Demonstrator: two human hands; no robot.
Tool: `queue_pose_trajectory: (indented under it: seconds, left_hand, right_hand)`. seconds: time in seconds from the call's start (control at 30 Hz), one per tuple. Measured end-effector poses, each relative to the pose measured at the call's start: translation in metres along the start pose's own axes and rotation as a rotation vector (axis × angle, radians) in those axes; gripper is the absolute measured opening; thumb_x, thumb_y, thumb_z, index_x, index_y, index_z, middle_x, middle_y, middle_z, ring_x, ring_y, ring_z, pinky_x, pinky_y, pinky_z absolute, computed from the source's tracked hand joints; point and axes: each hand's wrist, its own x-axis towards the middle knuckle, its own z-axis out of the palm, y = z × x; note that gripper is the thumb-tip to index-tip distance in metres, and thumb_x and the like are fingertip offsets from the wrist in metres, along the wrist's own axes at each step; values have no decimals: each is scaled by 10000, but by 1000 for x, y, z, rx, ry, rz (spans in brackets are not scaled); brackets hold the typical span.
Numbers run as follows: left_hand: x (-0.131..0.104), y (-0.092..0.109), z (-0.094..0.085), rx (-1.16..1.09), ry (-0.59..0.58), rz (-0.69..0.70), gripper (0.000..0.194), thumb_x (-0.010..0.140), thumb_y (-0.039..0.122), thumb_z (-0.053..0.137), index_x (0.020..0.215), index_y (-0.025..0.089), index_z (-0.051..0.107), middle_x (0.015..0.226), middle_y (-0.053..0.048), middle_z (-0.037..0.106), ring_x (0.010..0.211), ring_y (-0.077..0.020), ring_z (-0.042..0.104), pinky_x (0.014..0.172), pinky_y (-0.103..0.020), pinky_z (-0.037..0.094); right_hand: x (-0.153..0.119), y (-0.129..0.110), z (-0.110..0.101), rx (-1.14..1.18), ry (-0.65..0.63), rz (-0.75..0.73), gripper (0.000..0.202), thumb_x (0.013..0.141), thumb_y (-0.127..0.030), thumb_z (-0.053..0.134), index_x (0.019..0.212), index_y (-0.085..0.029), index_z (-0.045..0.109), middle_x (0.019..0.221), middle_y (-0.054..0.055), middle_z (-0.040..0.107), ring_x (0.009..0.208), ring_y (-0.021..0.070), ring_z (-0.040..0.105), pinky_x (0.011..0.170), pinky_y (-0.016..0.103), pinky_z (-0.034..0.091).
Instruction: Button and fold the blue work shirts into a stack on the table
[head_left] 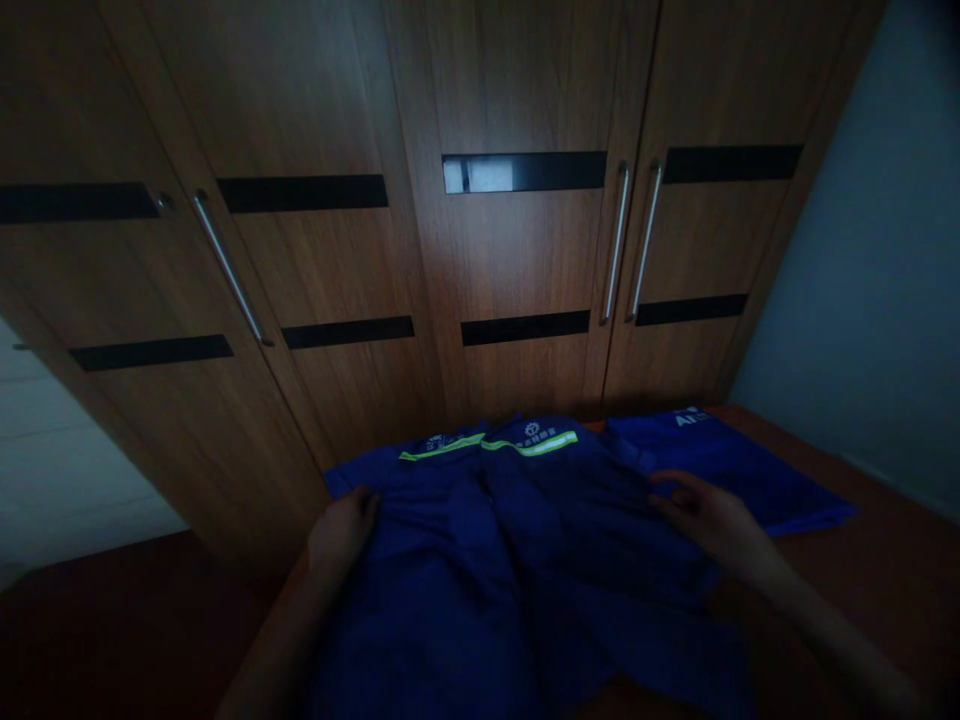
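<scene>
Head: blue jacket (457, 545) between left hand (342, 530), right hand (705, 515)

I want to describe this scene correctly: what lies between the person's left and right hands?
The blue garment lies between the left hand and the right hand, as the head view shows; its bright strips lie nearer the wardrobe.

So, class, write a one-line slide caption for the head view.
Left hand and right hand at opposite sides of a blue garment, before a wooden wardrobe.
</scene>
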Motion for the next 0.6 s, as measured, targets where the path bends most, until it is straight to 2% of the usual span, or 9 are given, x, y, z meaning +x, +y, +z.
queue_pose_trajectory:
  seconds: [0.07,0.17,0.23,0.3,0.33,0.43,0.53,0.6]
  left_hand:
    - [-1,4,1,7,4,23,389,928,416,271,997,204,590,1023,-120,651,911,-288,639,701,-349,467]
    - [-8,15,-4,73,49,53,338,906,372,332,1073,197,568,1102,-135,601,928,-295,620,713,-365,465]
    - [-17,26,-10,121,122,97,336,884,338,386,1143,191,542,1165,-147,565,1009,-301,584,778,-377,453]
    - [-26,40,-18,79,158,160,339,882,331,406,1159,187,537,1184,-145,566,1067,-289,558,844,-368,429]
    - [-31,48,-21,9,133,199,337,892,347,397,1152,189,543,1161,-134,588,1057,-274,567,850,-354,426]
    - [-41,77,-23,-284,-53,297,407,905,477,369,1157,208,542,1051,-90,665,955,-237,627,779,-304,446]
    - [-42,105,-13,-438,-148,295,547,831,590,455,1222,212,514,1025,-87,687,938,-253,642,751,-302,452]
    - [-38,120,-4,-489,-151,259,543,774,531,569,1206,203,538,993,-98,696,941,-280,640,771,-328,449]
  right_hand:
    - [-10,5,9,-191,9,-35,282,830,-410,490,1014,-263,645,739,45,665,643,224,629,578,328,432]
    - [-22,7,20,-367,-53,-75,237,857,-354,451,871,-277,675,863,82,675,757,258,640,639,366,451]
    - [-25,-1,20,-394,-31,-132,250,869,-323,431,875,-261,673,884,93,660,825,266,626,708,389,462]
    - [-25,-18,15,-342,-13,-223,252,874,-305,430,945,-247,665,932,95,650,892,259,608,799,400,458]
    - [-26,-30,13,-292,-34,-267,258,879,-306,428,974,-243,660,958,91,647,909,250,603,828,395,456]
    - [-35,-74,16,-126,-186,-356,263,885,-351,445,1012,-258,656,1026,71,646,928,230,608,832,358,468]
    - [-51,-111,38,-138,-244,-429,336,838,-405,532,1132,-271,622,1124,81,633,1010,269,591,852,378,455]
    - [-58,-123,61,-219,-259,-459,400,787,-377,585,1167,-254,603,1143,101,629,1021,297,585,833,391,459]
